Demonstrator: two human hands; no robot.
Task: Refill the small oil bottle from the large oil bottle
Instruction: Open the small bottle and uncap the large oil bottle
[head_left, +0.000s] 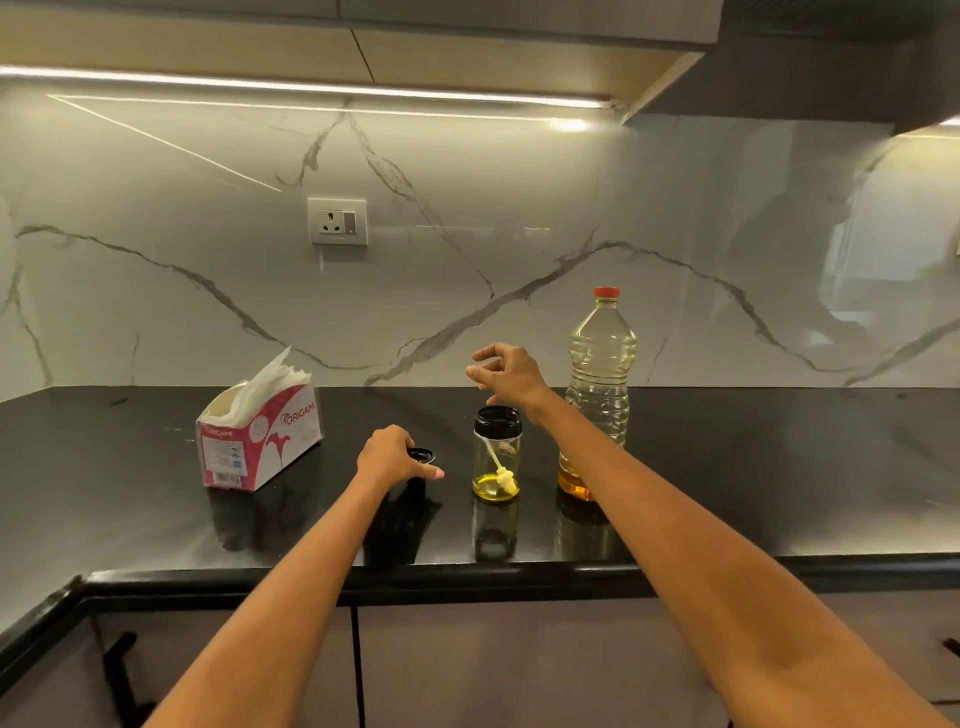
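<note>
The left hand (390, 457) grips the small black cap (421, 455) on the countertop (779, 493); the right hand (511, 375), fingers loosely apart, hovers above the small oil bottle (497, 453). It should reach right, steadying the large oil bottle (597, 384) before uncapping.

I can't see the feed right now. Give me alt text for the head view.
Small clear glass oil bottle, black collar open, little yellow oil left, stands on the black countertop. The left hand holds its black cap down beside it; the right hand hovers empty above, near the red-capped large plastic oil bottle.
</note>
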